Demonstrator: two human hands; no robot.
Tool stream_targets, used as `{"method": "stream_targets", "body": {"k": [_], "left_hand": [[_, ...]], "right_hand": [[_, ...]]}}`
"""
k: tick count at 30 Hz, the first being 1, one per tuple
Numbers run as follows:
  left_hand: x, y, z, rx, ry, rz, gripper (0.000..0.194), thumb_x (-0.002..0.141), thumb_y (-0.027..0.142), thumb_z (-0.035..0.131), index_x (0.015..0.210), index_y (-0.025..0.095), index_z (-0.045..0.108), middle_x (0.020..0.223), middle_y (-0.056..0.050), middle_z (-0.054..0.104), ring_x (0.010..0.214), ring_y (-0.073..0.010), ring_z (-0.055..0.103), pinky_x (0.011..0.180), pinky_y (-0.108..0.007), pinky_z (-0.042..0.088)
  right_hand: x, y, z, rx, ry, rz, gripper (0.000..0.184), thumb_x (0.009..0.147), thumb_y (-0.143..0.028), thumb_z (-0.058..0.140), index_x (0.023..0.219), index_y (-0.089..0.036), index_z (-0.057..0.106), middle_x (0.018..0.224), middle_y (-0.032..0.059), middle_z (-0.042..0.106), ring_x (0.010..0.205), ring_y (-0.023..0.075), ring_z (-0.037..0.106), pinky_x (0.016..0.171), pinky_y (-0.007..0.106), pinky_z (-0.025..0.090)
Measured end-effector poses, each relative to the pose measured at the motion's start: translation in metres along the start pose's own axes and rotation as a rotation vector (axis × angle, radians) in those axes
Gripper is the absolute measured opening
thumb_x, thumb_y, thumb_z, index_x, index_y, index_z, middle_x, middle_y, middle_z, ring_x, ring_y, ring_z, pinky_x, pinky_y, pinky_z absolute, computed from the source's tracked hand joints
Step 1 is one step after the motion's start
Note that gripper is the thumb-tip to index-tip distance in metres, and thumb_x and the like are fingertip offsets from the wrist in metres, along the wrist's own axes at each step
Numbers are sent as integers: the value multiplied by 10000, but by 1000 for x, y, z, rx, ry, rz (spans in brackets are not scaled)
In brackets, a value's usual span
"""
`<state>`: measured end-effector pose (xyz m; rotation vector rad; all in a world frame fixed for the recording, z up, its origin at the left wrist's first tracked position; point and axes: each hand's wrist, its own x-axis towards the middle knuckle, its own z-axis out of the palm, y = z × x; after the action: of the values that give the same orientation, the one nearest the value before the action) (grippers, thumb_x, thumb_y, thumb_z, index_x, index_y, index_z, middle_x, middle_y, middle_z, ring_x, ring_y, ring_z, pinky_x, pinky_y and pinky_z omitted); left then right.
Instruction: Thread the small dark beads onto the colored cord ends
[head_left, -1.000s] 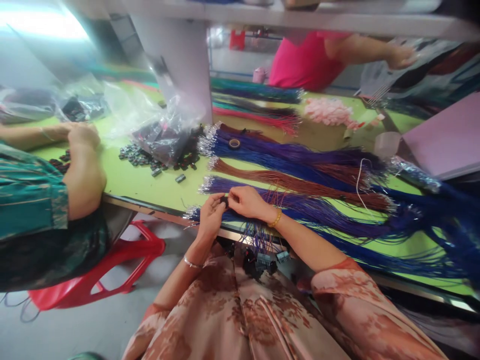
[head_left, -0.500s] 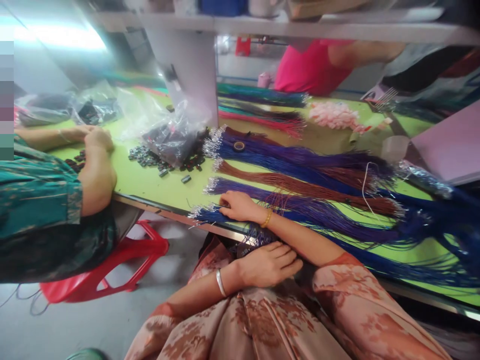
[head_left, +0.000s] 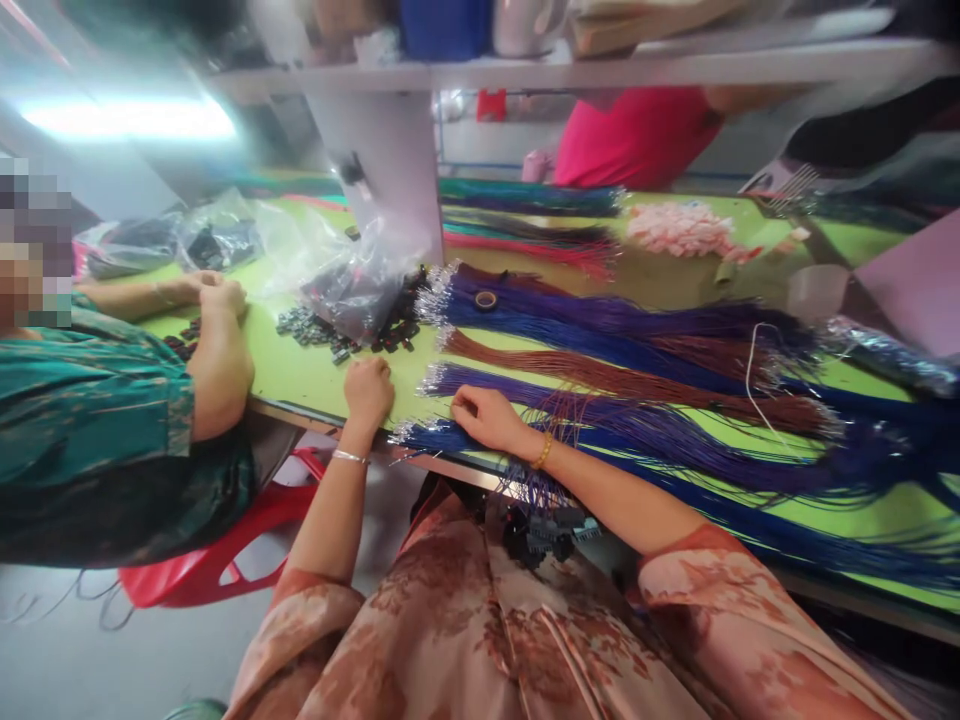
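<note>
My left hand lies on the green table with its fingers curled under, just short of a scatter of small black connectors; what it holds, if anything, is hidden. My right hand rests on the tinned ends of a blue wire bundle, fingers pinched down on the wires. Purple, brown and more blue wire bundles lie fanned out to the right. Finished connectors with short wires hang over my lap.
A clear plastic bag of connectors leans by a white post. A co-worker in green sits at left on a red stool, hands on the table. A person in pink works across. A tape roll lies on the wires.
My left hand has risen from my lap to the table edge near the loose black connectors. My right hand has stayed on the blue wire ends.
</note>
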<state>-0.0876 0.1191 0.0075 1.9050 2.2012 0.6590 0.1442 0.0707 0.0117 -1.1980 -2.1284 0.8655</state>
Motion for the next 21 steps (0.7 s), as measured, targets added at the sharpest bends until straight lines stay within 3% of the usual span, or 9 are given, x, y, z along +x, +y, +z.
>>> {"method": "stream_targets", "body": {"k": [3,6,10,14,17,21], "left_hand": [[-4,-8,2,86,13,-25,168,795,203,519,926,178,621,945,-128,643,967,-295,540,849,-402,399],[-9,-13,1,72,-15,-95,316,780,263,592,1085,181,584,1026,-123,622,963,-274,558,837,-377,413],[-13,-24,-4,70,-2,-175,198,785,335,611,909,181,611,955,-126,599,926,-279,567,836,-395,425],[-19,-31,-13,-17,171,-166,95,790,279,578,755,195,550,883,-88,579,946,-255,554,884,-399,428],[-31,-22,-21,-313,260,-194,93,756,258,600,785,190,545,838,-39,567,856,-196,574,851,-357,462],[-59,12,-24,-1015,176,-257,282,673,255,699,913,191,566,814,20,553,654,-99,567,700,-271,511]], "right_hand": [[2,-1,-1,119,16,9,104,826,-206,522,782,-156,602,686,-7,612,603,97,488,596,211,331],[4,0,-1,196,25,16,91,809,-211,533,794,-151,600,701,-7,608,612,93,480,596,205,341],[4,2,0,248,18,12,91,798,-218,540,797,-150,601,706,-11,604,614,88,468,593,202,345],[3,1,0,282,10,4,103,793,-231,545,802,-148,605,702,-13,601,607,86,463,581,200,345],[3,-1,-1,312,11,-5,109,787,-238,545,792,-147,604,683,-18,589,593,83,456,571,200,345],[1,-5,-4,336,3,-15,107,760,-241,551,750,-145,597,623,-32,550,553,78,427,543,200,332]]}}
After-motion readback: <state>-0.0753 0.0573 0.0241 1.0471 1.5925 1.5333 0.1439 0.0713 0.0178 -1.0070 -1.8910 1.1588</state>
